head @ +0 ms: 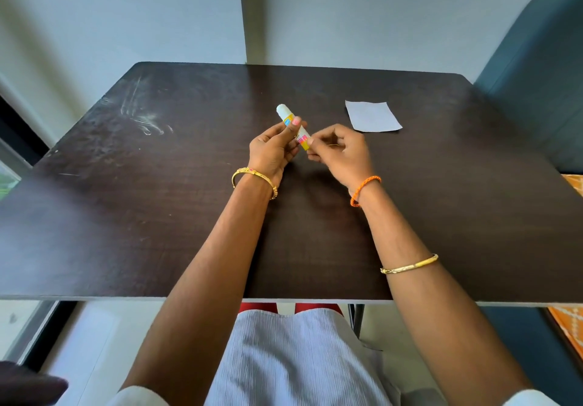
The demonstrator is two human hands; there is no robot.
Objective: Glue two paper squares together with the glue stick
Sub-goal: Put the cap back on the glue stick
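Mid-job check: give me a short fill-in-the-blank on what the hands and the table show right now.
1. The glue stick is held by ____ hands.
2. The left hand grips its middle, while the right hand pinches its ____ end.
3. The white paper lies flat on the table, to the ____ of the hands.

Missing words: both; lower; right

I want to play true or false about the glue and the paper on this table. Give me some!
1. Both hands hold the glue stick. True: left hand, right hand.
2. The paper lies on the table. True.
3. The paper is left of the hands. False: it is to their right.
4. The glue stick lies flat on the table. False: it is held up in the hands.
5. The table is white. False: it is dark brown.
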